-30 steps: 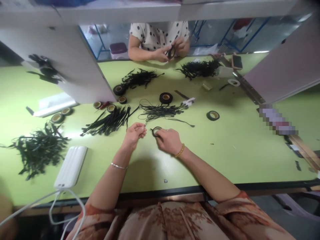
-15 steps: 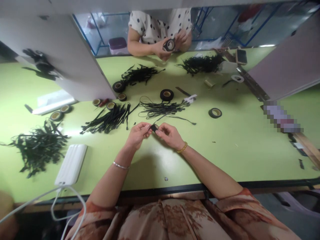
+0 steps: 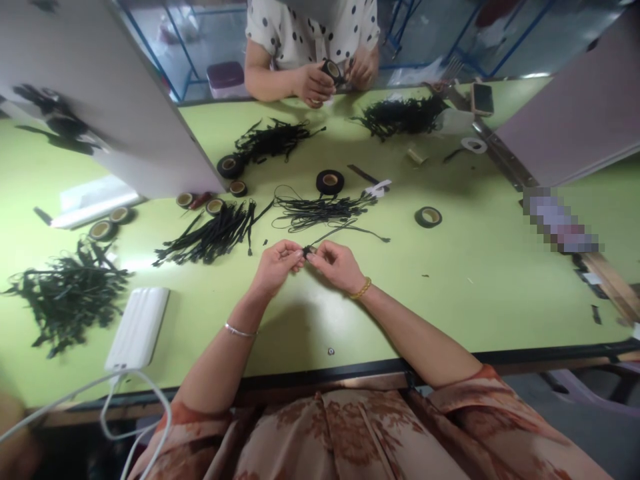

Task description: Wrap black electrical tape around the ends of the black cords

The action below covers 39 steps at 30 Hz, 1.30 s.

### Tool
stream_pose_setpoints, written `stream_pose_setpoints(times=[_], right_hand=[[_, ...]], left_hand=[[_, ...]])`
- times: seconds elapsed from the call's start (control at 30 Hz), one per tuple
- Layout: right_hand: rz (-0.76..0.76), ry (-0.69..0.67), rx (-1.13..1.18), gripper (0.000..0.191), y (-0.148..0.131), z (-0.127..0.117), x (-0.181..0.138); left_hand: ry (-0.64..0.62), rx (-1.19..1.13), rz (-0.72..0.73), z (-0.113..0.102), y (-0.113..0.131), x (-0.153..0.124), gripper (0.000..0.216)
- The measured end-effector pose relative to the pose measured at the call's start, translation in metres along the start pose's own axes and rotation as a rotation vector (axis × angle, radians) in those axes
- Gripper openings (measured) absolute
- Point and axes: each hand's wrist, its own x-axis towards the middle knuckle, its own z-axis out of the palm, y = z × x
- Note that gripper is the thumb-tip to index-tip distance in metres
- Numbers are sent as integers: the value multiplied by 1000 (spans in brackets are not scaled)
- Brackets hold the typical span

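My left hand [image 3: 276,267] is closed, its thumb and fingers pinching a black cable end [image 3: 307,253] above the table. From the other side my right hand [image 3: 340,267] grips the same end; its fingertips partly hide it, along with what looks like a scrap of black tape. A thin black lead runs up and away from my fingers toward a bunch of black cables [image 3: 320,212]. Just behind that bunch lies a roll of black tape [image 3: 330,181]. To the left is a pile of taped black cables [image 3: 213,232].
A white power bank [image 3: 137,328] with a white cord lies by my left forearm. Another tape roll [image 3: 429,217] sits to the right. Across the green table [image 3: 450,300], a person in a dotted shirt [image 3: 313,40] holds a tape roll. Upright panels [image 3: 150,113] stand at both sides.
The black piece between my fingertips, showing broader before, now looks bunched and more covered by my fingers. The view has tilted slightly. Across the table, the person's hands have moved apart.
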Motion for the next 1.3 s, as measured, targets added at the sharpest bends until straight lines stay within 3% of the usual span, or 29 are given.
stream_pose_setpoints(times=[0.17, 0.37, 0.63, 0.87, 1.0, 1.17, 1.3], right_hand=[[4, 10, -26, 34, -1, 1, 0], [6, 19, -47, 33, -1, 1, 0], [-9, 29, -50, 32, 1, 1, 0], [-30, 42, -39, 22, 1, 2, 0], [-15, 42, -35, 21, 5, 2, 0], [62, -39, 323, 35, 10, -4, 6], [230, -81, 570, 44, 8, -18, 13]], left_hand=[[9, -32, 72, 3, -1, -1, 34], [33, 66, 132, 4, -2, -2, 20], [75, -45, 36, 6, -3, 1, 25], [12, -214, -92, 4, -7, 2, 30], [-4, -193, -135, 6, -7, 1, 30], [79, -13, -29, 7, -8, 1, 20], [86, 252, 73, 5, -7, -1, 14]])
